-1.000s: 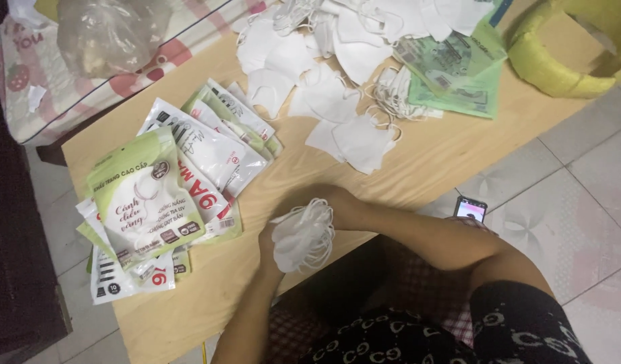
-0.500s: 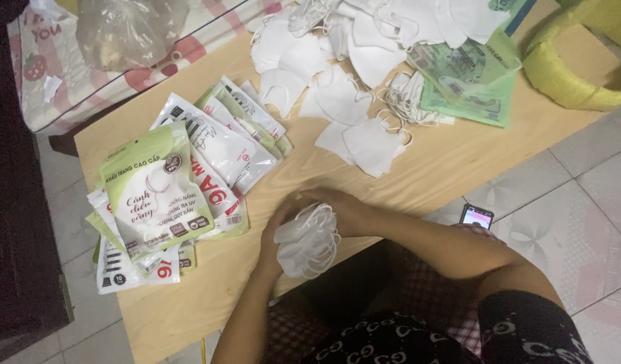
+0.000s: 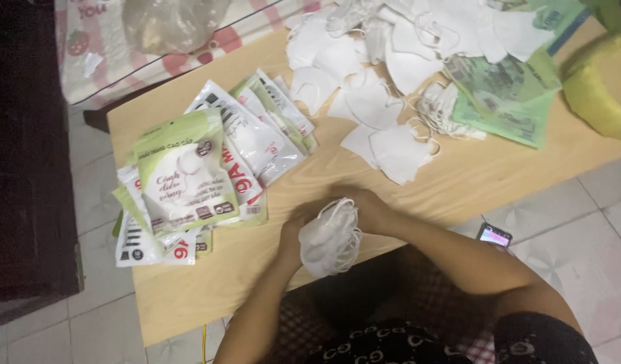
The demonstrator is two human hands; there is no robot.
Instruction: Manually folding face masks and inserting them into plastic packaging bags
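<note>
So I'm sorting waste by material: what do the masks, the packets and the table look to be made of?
Masks in both hands: soft white fabric, probably non-woven, matte, with thin elastic loops. Packets: thin plastic film, glossy, showing glare and creases. Table: light wood or wood-look laminate, smooth with faint grain; which one cannot be told.

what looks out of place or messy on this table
Nothing looks damaged or spilled. The loose white face masks lie in an untidy heap at the far side of the wooden table, and the green and white flat pouches are fanned out askew. A phone lies on the tiled floor.
</note>
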